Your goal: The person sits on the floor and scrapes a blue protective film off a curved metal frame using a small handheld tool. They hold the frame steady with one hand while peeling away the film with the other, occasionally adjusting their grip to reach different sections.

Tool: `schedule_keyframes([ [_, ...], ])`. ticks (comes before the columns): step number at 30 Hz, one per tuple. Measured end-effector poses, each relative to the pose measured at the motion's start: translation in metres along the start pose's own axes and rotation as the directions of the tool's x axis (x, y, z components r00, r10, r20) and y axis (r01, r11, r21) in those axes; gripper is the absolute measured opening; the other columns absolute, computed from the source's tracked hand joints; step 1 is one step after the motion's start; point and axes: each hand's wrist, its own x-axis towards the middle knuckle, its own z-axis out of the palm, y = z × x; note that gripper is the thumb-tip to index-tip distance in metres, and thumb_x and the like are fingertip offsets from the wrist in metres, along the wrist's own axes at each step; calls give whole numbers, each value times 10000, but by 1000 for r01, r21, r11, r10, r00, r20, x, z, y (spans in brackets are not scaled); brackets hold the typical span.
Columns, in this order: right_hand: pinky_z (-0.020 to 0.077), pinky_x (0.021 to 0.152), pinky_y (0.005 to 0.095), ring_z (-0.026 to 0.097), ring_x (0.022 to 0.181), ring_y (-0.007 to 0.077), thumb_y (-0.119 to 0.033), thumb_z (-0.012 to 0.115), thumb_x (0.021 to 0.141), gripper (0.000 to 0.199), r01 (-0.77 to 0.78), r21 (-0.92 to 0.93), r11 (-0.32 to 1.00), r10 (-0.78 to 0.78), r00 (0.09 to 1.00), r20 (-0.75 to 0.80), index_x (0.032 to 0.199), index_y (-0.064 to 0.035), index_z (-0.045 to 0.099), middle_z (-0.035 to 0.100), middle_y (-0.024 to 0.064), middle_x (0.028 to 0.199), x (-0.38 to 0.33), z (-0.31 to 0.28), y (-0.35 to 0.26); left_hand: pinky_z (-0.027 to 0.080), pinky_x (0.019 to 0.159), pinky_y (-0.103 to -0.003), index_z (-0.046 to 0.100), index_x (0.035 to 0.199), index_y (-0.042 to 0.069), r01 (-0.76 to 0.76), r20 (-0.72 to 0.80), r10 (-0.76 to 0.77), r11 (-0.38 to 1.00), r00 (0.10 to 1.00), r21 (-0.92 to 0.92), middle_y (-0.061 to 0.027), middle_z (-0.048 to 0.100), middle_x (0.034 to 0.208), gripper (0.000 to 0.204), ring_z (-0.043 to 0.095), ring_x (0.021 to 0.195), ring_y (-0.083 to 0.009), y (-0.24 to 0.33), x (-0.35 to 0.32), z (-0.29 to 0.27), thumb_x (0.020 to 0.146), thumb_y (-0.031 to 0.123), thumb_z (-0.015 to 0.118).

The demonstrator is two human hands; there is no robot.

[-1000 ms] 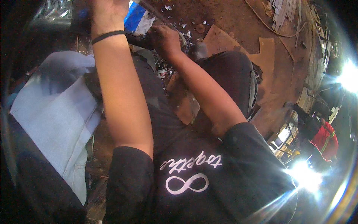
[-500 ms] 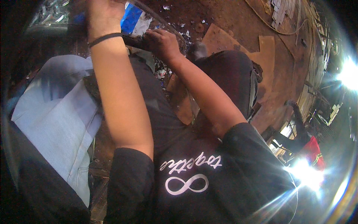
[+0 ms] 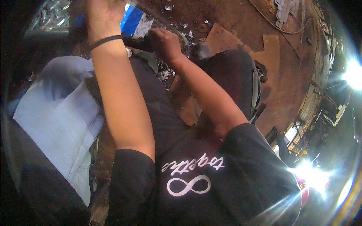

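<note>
head view: both hands (image 3: 164, 41) on dark bar (image 3: 137, 43)

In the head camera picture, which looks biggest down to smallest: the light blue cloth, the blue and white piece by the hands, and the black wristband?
1. light blue cloth, by far the largest.
2. blue and white piece, partly hidden by the left hand.
3. black wristband, a thin loop.
The fisheye lens bends sizes, but the gaps are plain.

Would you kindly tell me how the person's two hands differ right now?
The left hand sits higher in the picture, partly cut by its top edge, and has a black band at the wrist; the right hand is lower, fully in view, with a bare wrist. Both close on the same dark bar beside a blue and white thing.
</note>
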Motion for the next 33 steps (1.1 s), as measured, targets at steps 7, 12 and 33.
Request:
schedule_keyframes([
  [7, 612, 775, 400, 755, 874, 321, -168, 807, 849, 149, 0, 72, 997, 3, 999, -43, 965, -78, 781, 770, 127, 1041, -3, -8, 0, 521, 690, -356, 621, 828, 133, 28, 21, -28, 999, 999, -17, 2, 627, 753, 208, 603, 692, -173, -5, 5, 1, 967, 266, 700],
  [12, 608, 746, 401, 749, 848, 323, -167, 794, 844, 132, 41, 98, 994, -37, 999, -40, 951, -90, 784, 770, 120, 995, -3, -2, 2, 525, 688, -358, 624, 816, 142, 9, 23, -9, 1000, 1000, 6, 11, 626, 740, 206, 607, 689, -172, -1, 2, 0, 966, 263, 697],
  [33, 584, 691, 444, 713, 784, 357, -194, 767, 856, 108, -75, -18, 997, 76, 996, 52, 913, -103, 756, 738, 138, 896, -2, -2, 3, 541, 666, -344, 634, 866, 144, -27, 35, 26, 1000, 999, 11, 12, 627, 736, 160, 617, 684, -161, -7, 3, 1, 978, 245, 686],
])
